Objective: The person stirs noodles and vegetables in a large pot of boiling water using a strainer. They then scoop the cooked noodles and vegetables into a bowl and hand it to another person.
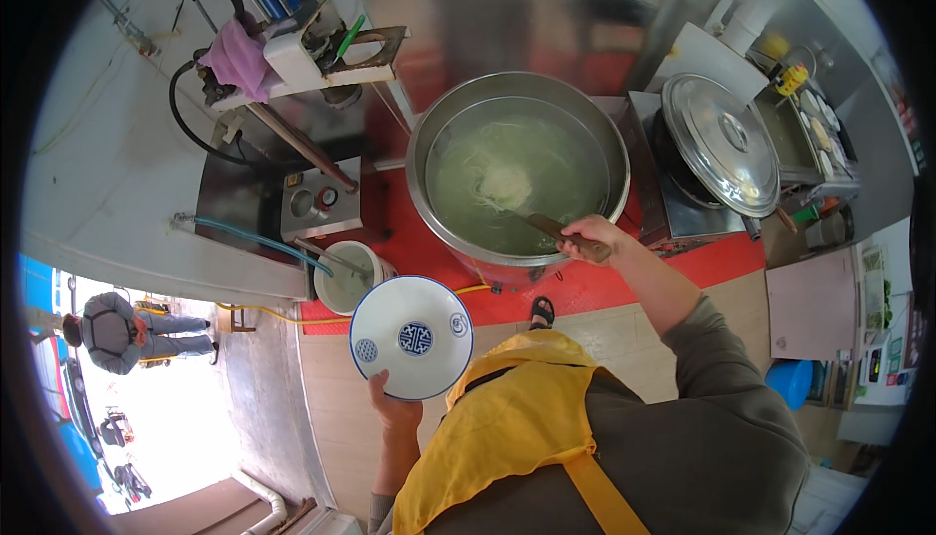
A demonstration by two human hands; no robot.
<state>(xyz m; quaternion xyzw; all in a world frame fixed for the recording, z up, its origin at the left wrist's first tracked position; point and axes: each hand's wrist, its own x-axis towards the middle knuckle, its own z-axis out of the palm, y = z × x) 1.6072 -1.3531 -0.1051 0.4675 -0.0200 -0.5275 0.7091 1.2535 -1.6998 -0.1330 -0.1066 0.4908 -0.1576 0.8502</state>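
My left hand (391, 403) holds a white bowl with a blue rim and blue patterns (439, 338) by its edge, beside the large pot and below a white bucket. With my right hand (591, 235) I grip the wooden handle (548, 226) of a tool whose far end is under the cloudy, greenish liquid. That liquid fills much of a big round metal pot (616, 191). Pale noodles (504, 183) lie bunched in the liquid near the tool's submerged end, with some loose strands around them.
A white bucket (385, 272) of liquid with a hose and a metal handle stands left of the pot. A lidded wok-like vessel (720, 144) is on the stove at right. A noodle press (322, 71) juts out upper left. Outside, a person (113, 334) stands at far left.
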